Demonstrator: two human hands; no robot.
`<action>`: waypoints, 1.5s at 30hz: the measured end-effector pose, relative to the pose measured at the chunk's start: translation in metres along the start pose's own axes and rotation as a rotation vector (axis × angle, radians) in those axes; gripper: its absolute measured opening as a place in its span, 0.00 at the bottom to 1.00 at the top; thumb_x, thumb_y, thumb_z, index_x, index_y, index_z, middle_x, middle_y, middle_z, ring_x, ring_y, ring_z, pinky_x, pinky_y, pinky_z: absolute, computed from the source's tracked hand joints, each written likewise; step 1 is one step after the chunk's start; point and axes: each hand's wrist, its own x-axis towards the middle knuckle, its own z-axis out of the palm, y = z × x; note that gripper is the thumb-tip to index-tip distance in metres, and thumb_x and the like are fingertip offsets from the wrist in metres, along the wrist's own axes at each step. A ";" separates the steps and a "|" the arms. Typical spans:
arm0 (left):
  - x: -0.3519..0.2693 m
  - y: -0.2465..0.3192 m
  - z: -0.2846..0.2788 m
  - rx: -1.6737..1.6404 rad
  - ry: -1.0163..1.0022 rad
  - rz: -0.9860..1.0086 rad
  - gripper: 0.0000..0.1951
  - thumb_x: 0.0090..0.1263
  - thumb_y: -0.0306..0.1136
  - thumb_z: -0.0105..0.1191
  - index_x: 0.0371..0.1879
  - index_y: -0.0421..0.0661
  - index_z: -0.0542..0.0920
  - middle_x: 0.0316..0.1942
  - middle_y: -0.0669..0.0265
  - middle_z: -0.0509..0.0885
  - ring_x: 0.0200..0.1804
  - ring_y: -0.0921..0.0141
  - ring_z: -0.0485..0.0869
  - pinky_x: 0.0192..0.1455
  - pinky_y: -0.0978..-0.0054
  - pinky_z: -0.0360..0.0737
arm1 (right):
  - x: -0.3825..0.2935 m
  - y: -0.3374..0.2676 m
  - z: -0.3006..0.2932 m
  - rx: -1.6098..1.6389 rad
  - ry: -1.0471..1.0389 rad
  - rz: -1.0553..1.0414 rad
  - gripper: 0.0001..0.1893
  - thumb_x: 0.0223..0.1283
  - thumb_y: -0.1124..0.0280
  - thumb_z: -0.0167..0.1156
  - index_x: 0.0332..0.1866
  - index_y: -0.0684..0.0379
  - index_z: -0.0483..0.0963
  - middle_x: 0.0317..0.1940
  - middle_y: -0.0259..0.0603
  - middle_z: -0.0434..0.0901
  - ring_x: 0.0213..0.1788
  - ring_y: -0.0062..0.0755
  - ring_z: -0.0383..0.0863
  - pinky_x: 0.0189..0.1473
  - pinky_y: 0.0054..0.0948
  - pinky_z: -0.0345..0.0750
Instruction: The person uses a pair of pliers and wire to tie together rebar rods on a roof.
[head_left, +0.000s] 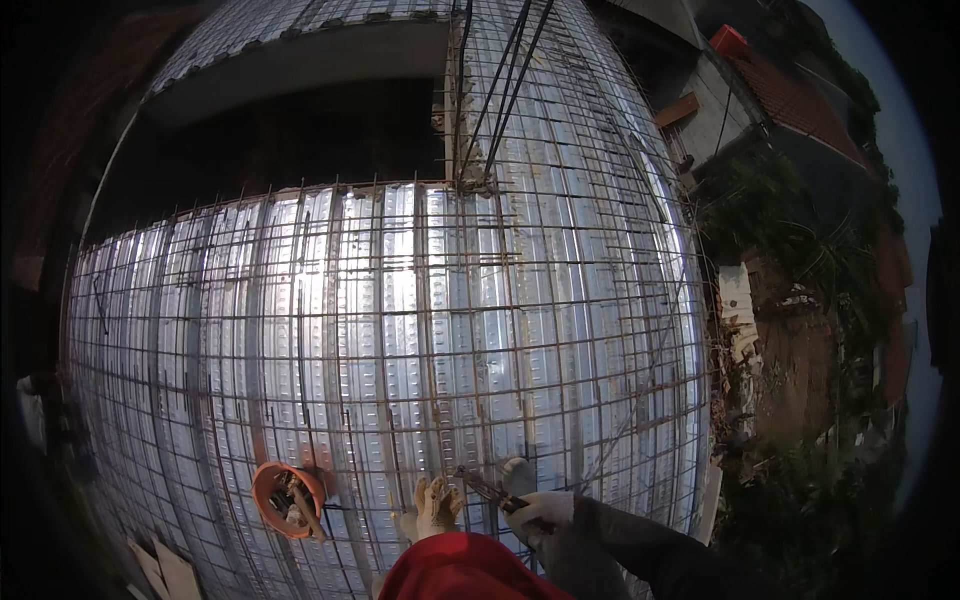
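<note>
My right hand (546, 508), in a pale work glove, grips dark-handled pliers (491, 491) at the lower middle of the head view. Their jaws point up and left, close above the steel rebar mesh (431, 431). To the left of the pliers, my left hand (437, 506) wears a pale dotted glove. Its fingers are apart over the mesh, and I see nothing held in it. Ribbed metal decking (360, 450) lies beneath the bars. A shoe tip (516, 472) shows just beyond the pliers.
An orange bucket (260, 499) with tools inside stands at the lower left. Flat boards (176, 574) lie below it. A dark opening (315, 135) breaks the deck ahead, with upright rebars (506, 90) at its corner. The deck's edge (706, 420) drops off on the right.
</note>
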 end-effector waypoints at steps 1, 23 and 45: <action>-0.022 0.016 0.000 0.046 0.022 0.023 0.23 0.82 0.54 0.51 0.66 0.53 0.80 0.63 0.60 0.84 0.58 0.58 0.84 0.59 0.55 0.83 | -0.020 0.009 0.021 0.021 -0.021 0.034 0.15 0.67 0.56 0.68 0.47 0.56 0.81 0.27 0.31 0.77 0.30 0.22 0.79 0.36 0.27 0.74; -0.435 0.263 0.124 1.454 -0.491 0.684 0.27 0.72 0.57 0.61 0.54 0.45 0.88 0.41 0.53 0.91 0.46 0.58 0.91 0.52 0.63 0.85 | -0.300 0.013 0.381 -0.336 0.536 -0.617 0.19 0.65 0.61 0.72 0.55 0.61 0.82 0.35 0.34 0.83 0.36 0.23 0.82 0.40 0.27 0.79; -0.536 0.418 0.170 2.189 -0.395 1.652 0.06 0.72 0.35 0.61 0.39 0.56 0.91 0.28 0.66 0.90 0.33 0.63 0.88 0.41 0.60 0.83 | -0.376 -0.052 0.481 -1.396 1.288 -0.727 0.28 0.69 0.69 0.61 0.73 0.33 0.73 0.42 0.43 0.84 0.42 0.47 0.87 0.44 0.43 0.84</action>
